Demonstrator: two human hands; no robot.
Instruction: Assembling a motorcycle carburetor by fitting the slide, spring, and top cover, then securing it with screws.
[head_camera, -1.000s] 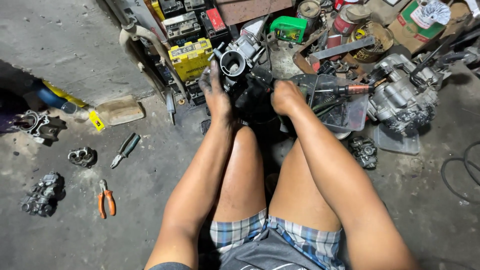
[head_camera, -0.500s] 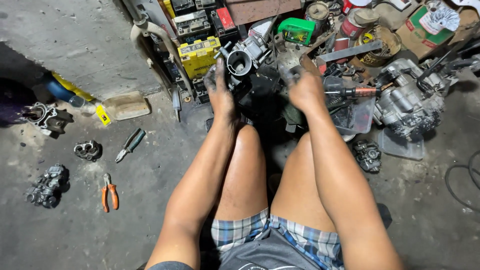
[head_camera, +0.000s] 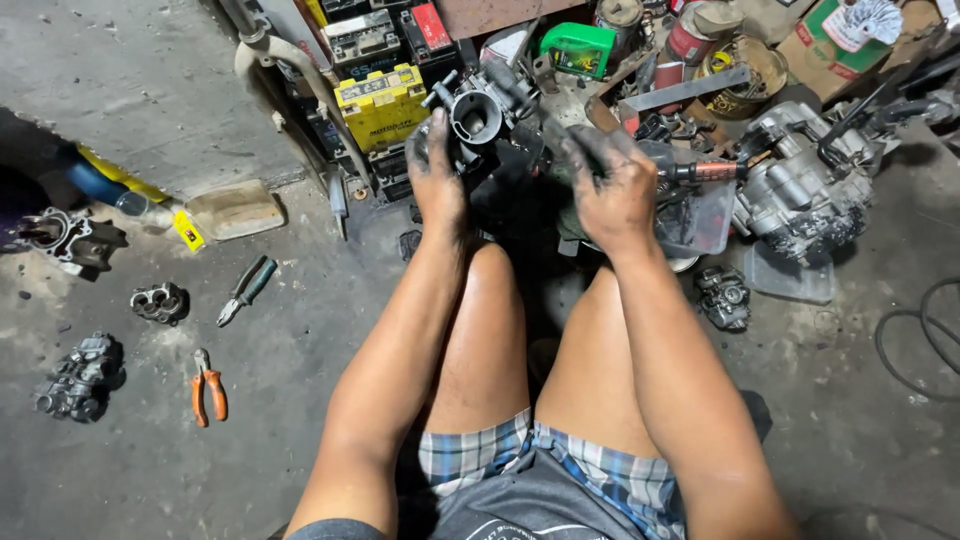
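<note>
My left hand (head_camera: 437, 175), black with grease, is shut on a grey metal carburettor (head_camera: 478, 112) and holds it up in front of my knees with its round bore turned toward me. My right hand (head_camera: 612, 185), also greasy, hovers just right of the carburettor with fingers curled around a small dark part; what that part is I cannot tell. I sit on the concrete floor with bare knees drawn up between my arms.
A yellow battery (head_camera: 382, 103), a green can (head_camera: 577, 48) and tins stand at the back. A clear plastic tray (head_camera: 703, 215) and an engine block (head_camera: 806, 195) lie to the right. Orange pliers (head_camera: 208, 385), green-handled pliers (head_camera: 246, 289) and grey engine parts (head_camera: 78, 374) lie on the left.
Both hands have risen from the floor in front of my knees, the left lifting the carburettor. The view has tilted slightly downward.
</note>
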